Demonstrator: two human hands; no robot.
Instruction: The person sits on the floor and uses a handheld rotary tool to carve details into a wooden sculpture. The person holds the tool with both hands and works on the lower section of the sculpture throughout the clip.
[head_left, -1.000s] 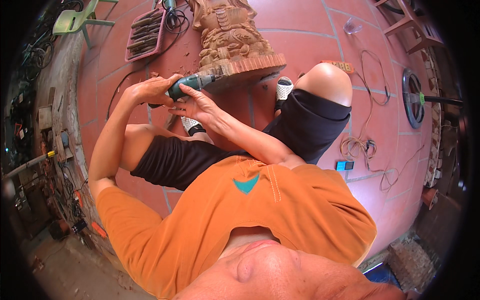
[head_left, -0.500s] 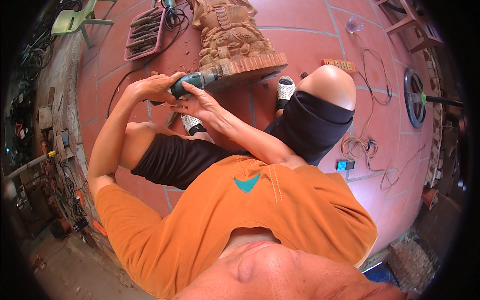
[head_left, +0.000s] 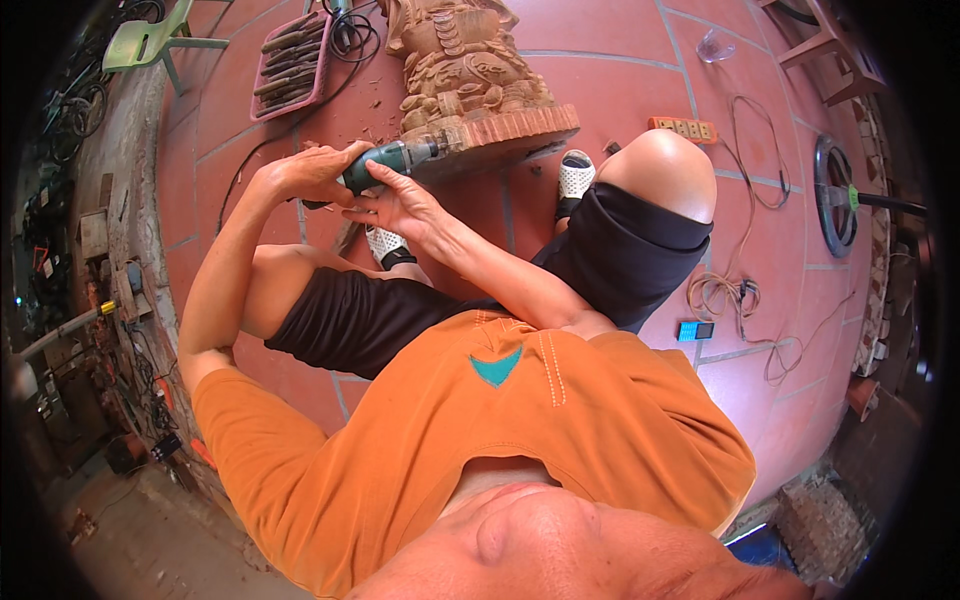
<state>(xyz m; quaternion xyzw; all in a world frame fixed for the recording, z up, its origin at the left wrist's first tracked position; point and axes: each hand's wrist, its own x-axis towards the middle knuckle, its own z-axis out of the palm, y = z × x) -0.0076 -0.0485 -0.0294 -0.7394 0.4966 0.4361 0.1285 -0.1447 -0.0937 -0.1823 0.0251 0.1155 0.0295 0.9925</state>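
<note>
My left hand [head_left: 318,172] is wrapped round the rear of a green-and-grey power grinder [head_left: 395,158]. From below, my right hand [head_left: 408,208] steadies the same grinder, its thumb along the body and its fingers beneath. The tool's narrow front end meets the near left edge of the thick base of a brown wood carving [head_left: 470,85]. That carving lies on its side, its base toward me and densely cut relief along its body. Exactly where the bit touches the wood is too small to make out.
A pink basket [head_left: 318,45] of carving chisels lies at the far left, beside a coiled black cord. Wood chips are scattered near the carving. To the right are an orange power strip [head_left: 684,128], a tangled cable [head_left: 722,292], a blue phone [head_left: 694,331] and a clear cup [head_left: 714,46].
The grinder's front end has shifted slightly to the right along the base's edge. Both hands keep the same hold, and the whole view has shifted a little.
</note>
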